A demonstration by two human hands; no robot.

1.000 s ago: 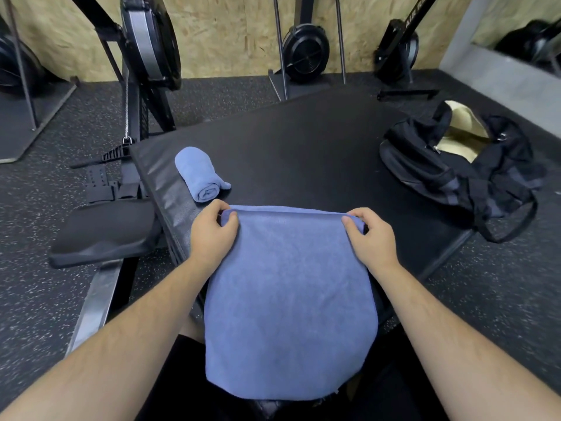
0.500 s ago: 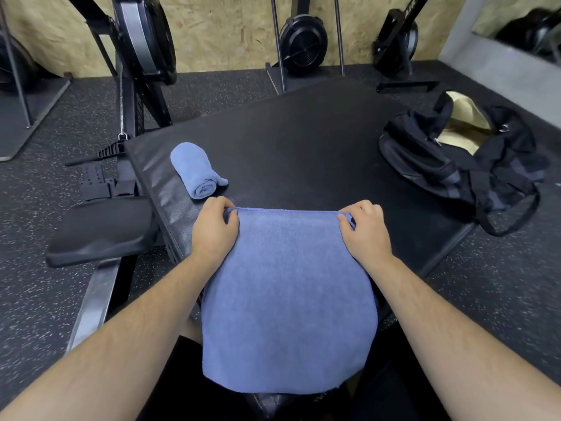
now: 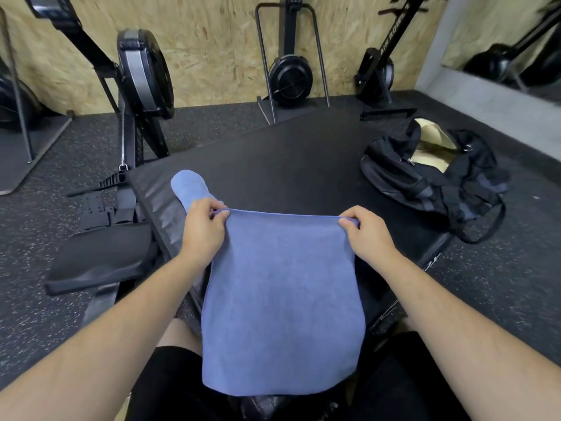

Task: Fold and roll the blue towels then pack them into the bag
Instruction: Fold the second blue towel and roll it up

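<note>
The left hand (image 3: 202,229) is pinching the upper left corner of the flat blue towel (image 3: 282,302) between thumb and fingers, and the right hand (image 3: 368,235) is pinching the upper right corner in the same manner. The towel's top edge is running taut between the 2 hands, and the cloth is hanging down from it over the near edge of the black tabletop (image 3: 288,165) and covering part of the person's lap. Whether the towel is a single layer or already folded cannot be told. Just beyond the towel's upper left corner, 1 rolled blue towel (image 3: 189,188) is lying on the tabletop, its near end hidden behind the left hand. Well apart from the flat towel, beyond its upper right corner, the black bag (image 3: 425,177) is sitting at the tabletop's far right edge with its mouth standing open and a pale lining showing inside. Left of the towel, beside the tabletop, a black padded seat (image 3: 100,259) of a rowing machine is sitting low over the speckled floor (image 3: 60,159). Beyond the towel, past the far edge of the tabletop, more rowing machines (image 3: 290,77) are standing against the chipboard wall (image 3: 212,41).
</note>
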